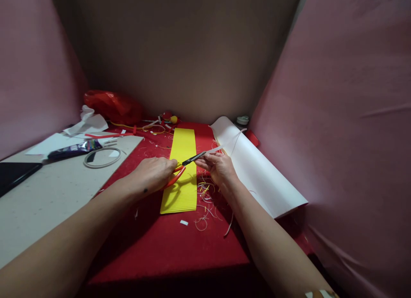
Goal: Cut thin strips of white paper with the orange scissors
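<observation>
My left hand (157,173) is closed around the orange handles of a pair of scissors (180,174), whose dark blades point up and to the right. My right hand (219,167) pinches a narrow white strip (214,150) at the blade tips. The strip's far end trails up to the right over a rolled white sheet. Below the scissors a yellow corrugated paper strip (180,199) lies lengthwise on the red cloth. Red corrugated paper (203,136) lies beside it, partly hidden by my right hand.
A large rolled white sheet (266,174) lies at the right. Thin paper cuttings (207,191) litter the red cloth (167,251). At left, a pale board (64,195) bears a dark tube (75,149), a ring (104,165) and a black flat object (17,174). A red plastic bag (112,105) sits behind.
</observation>
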